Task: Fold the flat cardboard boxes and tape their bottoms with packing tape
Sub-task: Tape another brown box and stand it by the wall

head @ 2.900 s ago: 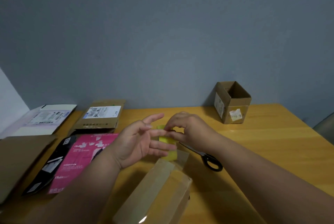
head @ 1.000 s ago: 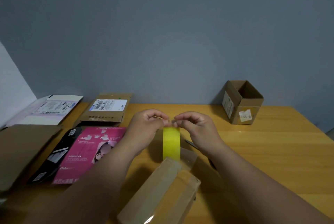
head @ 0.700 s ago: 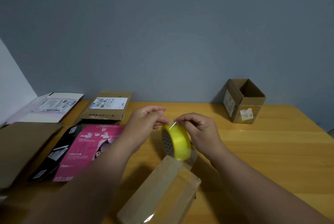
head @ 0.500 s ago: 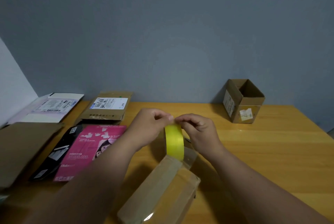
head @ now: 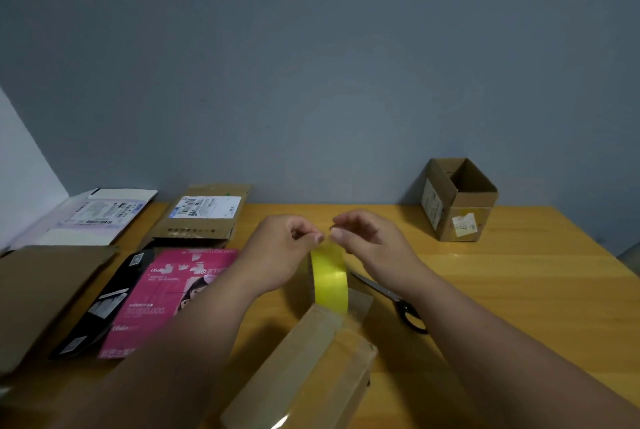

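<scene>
Yellow packing tape roll (head: 329, 278) stands behind our taped brown cardboard box (head: 304, 373), which hides its base; both hands' fingers (head: 317, 237) pinch its top edge, though we cannot discern the loose end.

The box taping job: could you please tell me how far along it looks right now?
Done: one assembled box stands at the back right. In hand: both hands, left hand and right hand, pinch at the top of the yellow tape roll above the near box, which already carries tape. Left: several flat boxes wait at the left.

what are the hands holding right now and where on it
Both hands, left and right, pinch the top edge of the yellow tape roll, seemingly at its loose end.
</scene>
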